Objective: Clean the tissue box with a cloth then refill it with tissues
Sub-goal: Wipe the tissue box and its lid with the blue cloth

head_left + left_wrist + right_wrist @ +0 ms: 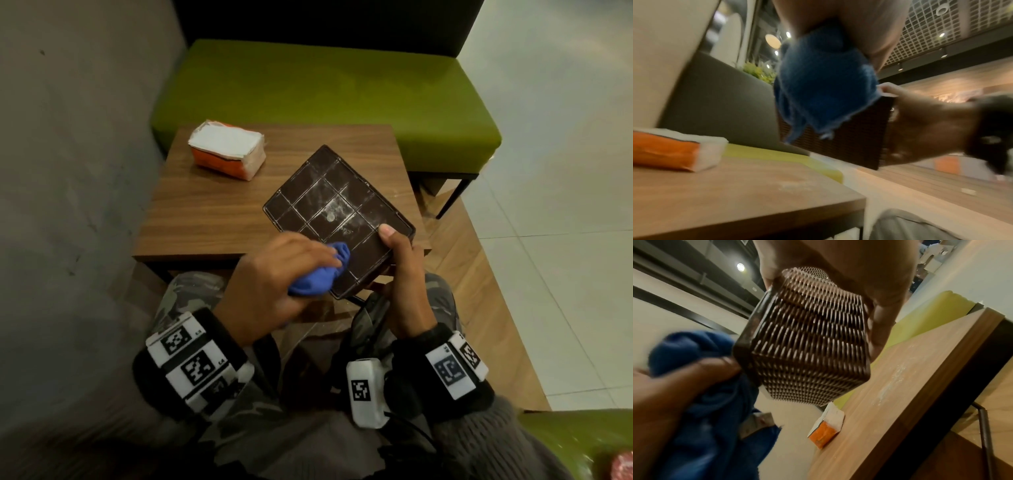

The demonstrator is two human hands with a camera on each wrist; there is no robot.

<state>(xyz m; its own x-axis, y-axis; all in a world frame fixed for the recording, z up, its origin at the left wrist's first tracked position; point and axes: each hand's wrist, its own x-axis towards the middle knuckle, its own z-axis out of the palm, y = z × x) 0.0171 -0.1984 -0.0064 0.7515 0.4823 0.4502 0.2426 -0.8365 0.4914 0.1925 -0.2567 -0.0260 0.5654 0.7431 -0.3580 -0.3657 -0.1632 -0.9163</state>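
Above the near edge of a small wooden desk, a person's right hand grasps a dark brown woven tissue box by its near corner, thumb on top, tilting its dusty, ribbed underside toward the camera. Their left hand is clenched around a bunched blue cloth, pressing it against the near-left part of that underside. White dust streaks show across the middle of the box bottom. An orange pack of white tissues lies on the far-left part of the desk, well apart from the box. Cleaning appears to be in hand, refilling not begun. Next, the cloth likely needs sweeping across the dusty middle.
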